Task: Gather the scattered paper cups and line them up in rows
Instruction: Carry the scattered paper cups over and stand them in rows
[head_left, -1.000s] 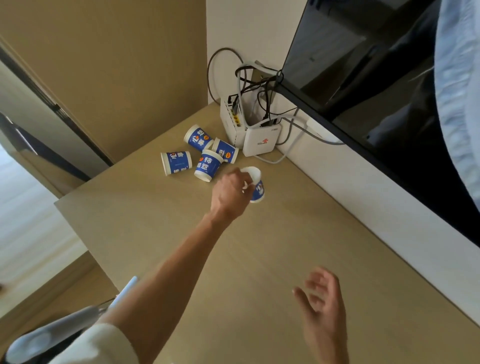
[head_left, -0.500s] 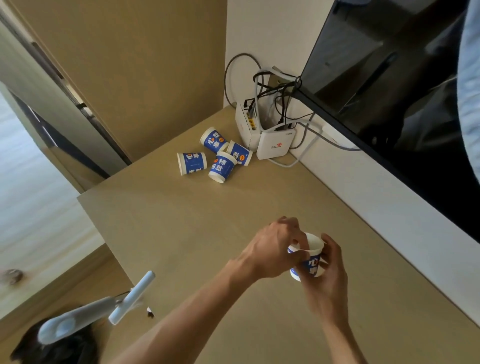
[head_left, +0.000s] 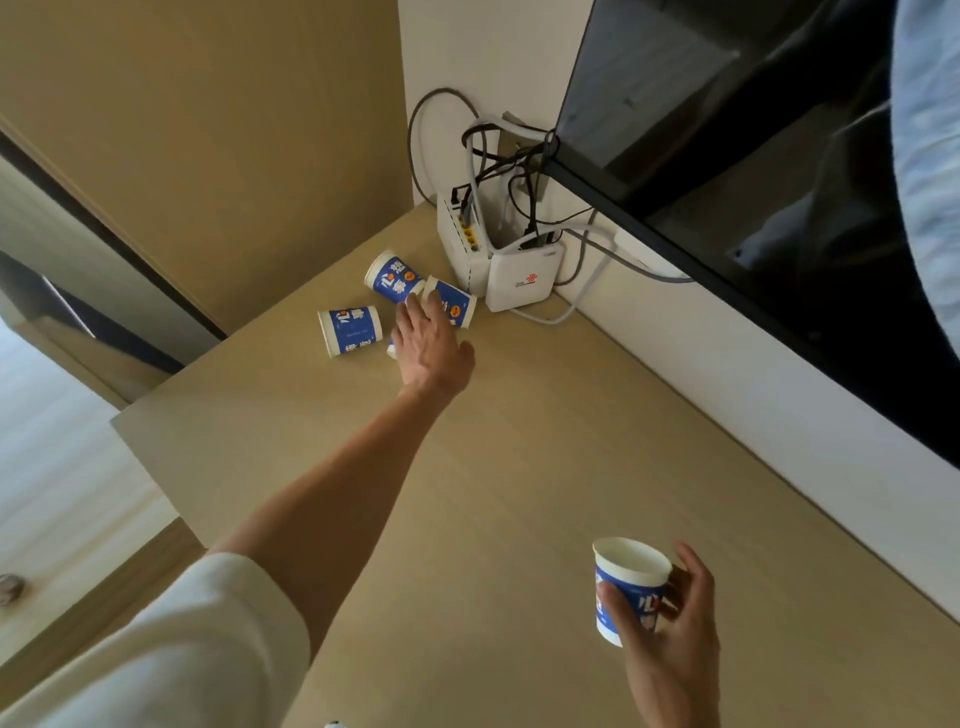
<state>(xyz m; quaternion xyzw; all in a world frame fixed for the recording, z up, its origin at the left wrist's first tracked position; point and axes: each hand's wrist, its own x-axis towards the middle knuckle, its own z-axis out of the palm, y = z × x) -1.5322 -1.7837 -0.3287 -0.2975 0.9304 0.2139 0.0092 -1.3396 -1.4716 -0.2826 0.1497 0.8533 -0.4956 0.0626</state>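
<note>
Paper cups (head_left: 350, 330) lie on their sides, clustered at the far corner of the surface (head_left: 519, 493), just beside the router boxes (head_left: 524, 275), long axes pointing mixed ways. We see the left hand (head_left: 434, 345) directly over them, fingers (head_left: 415, 319) stretched out, gripping nothing; one cup mostly hidden under the palm. Right hand (head_left: 670, 629), well apart, grips an upright cup (head_left: 631, 587). We judge left takes the next pick.
</note>
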